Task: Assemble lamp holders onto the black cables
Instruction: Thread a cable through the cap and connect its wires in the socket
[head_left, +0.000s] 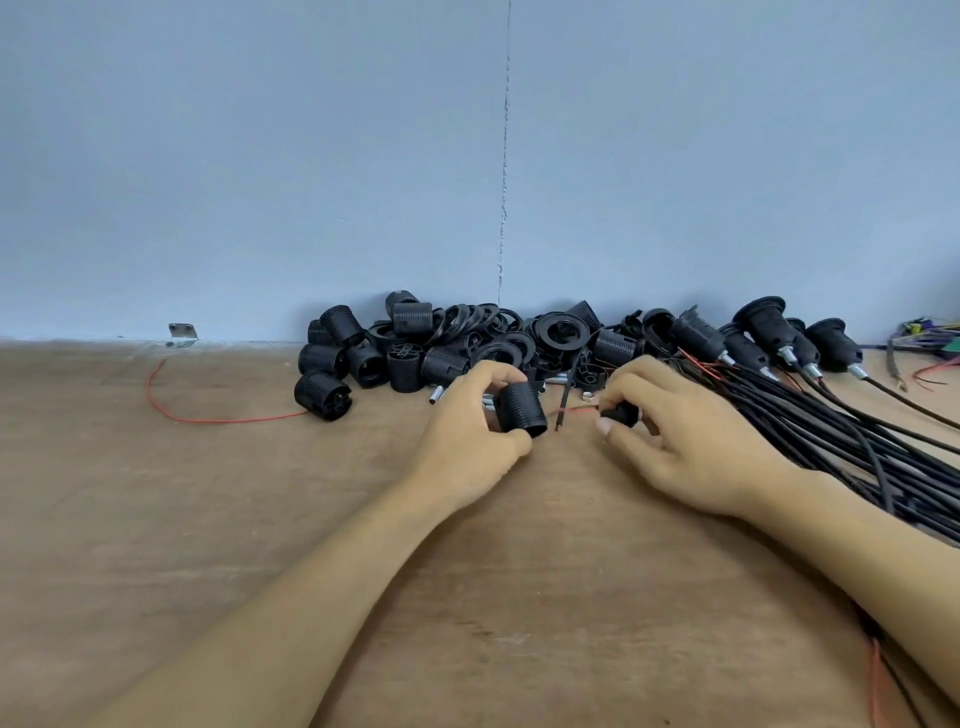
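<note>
My left hand (467, 441) is curled round a threaded lamp holder (521, 410), thumb below and fingers over the top, holding it just off the bench (208, 493). My right hand (691, 447) pinches the cable end (619, 414) between thumb and fingertips. A red wire (576, 410) and a black wire (562, 405) stick out of that end toward the holder, close to it but not yet inside.

As I judge it, the step is to feed both wires into the holder. To do it well, I should turn the holder so its opening faces the wires squarely. The black wire bends downward, so I should bring the two wires together first and stop one catching on the rim. A pinch close to the tips should keep them from buckling as I push.

The cable bundle (831, 436) lies under my right wrist, so I should allow slack. The pile of spare parts (467, 338) sits just behind my hands, against the wall.
</note>
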